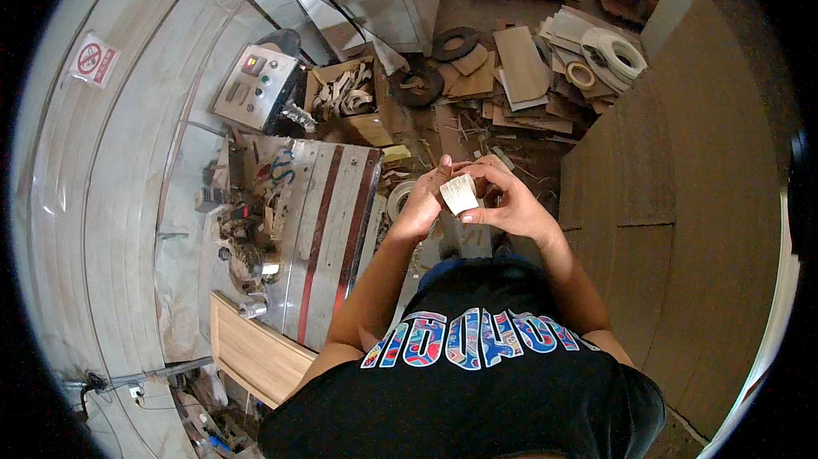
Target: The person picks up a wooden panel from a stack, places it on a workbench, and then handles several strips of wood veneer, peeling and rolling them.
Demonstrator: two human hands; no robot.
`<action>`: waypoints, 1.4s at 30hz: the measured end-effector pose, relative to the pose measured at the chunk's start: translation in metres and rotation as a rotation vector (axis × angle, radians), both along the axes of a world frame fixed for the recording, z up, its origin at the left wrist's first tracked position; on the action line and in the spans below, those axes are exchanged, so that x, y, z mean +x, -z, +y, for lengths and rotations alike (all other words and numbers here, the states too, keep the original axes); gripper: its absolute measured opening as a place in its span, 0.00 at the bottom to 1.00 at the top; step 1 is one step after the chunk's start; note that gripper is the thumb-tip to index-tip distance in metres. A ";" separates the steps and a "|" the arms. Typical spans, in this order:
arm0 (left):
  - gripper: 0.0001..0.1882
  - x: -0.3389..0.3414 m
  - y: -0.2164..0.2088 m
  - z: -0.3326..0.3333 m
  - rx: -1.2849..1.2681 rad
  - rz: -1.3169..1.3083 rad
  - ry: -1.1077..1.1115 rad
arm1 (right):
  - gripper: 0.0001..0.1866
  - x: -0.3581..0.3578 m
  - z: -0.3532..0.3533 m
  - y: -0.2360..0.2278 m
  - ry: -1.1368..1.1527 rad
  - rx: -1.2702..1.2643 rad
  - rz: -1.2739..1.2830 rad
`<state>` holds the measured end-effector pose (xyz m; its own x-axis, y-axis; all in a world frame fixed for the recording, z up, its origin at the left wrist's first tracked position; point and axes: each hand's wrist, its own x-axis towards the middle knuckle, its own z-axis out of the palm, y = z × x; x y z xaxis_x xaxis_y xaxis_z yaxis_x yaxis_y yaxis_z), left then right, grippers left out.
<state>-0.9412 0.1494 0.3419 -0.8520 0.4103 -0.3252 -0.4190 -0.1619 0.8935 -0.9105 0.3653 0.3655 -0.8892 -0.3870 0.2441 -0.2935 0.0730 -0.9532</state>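
In front of my body I hold a small off-white piece (460, 195) with a squarish, faintly lined face and a curved upper edge; I cannot tell what kind of thing it is. My left hand (421, 206) grips its left side, thumb raised beside it. From the right, my right hand (516, 205) closes on it, thumb at the lower edge and fingers bent over the top. Part of the piece is hidden by the fingers. Just left of my hands is the edge of a grey machine table (328, 203) with dark red stripes.
A control box (257, 86) with knobs stands beyond the table, beside a cardboard box (371, 129) of curled scraps. Cut boards (521, 63) and white rolls (623, 53) lie stacked ahead. Large brown panels (673, 178) rise close on my right. A light wooden panel (256, 348) leans at lower left.
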 end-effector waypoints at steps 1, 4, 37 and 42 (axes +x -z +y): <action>0.40 0.002 0.002 0.000 0.004 -0.003 -0.002 | 0.35 -0.001 -0.001 -0.001 -0.020 -0.044 -0.004; 0.41 0.003 0.014 0.002 0.000 0.015 -0.062 | 0.29 0.004 -0.002 -0.005 -0.034 -0.069 -0.265; 0.11 -0.003 -0.016 -0.004 -0.071 0.438 -0.284 | 0.35 0.012 0.022 0.011 -0.039 0.085 0.024; 0.11 0.000 -0.041 -0.016 -0.037 0.442 -0.144 | 0.29 0.015 0.009 0.016 0.287 0.289 0.166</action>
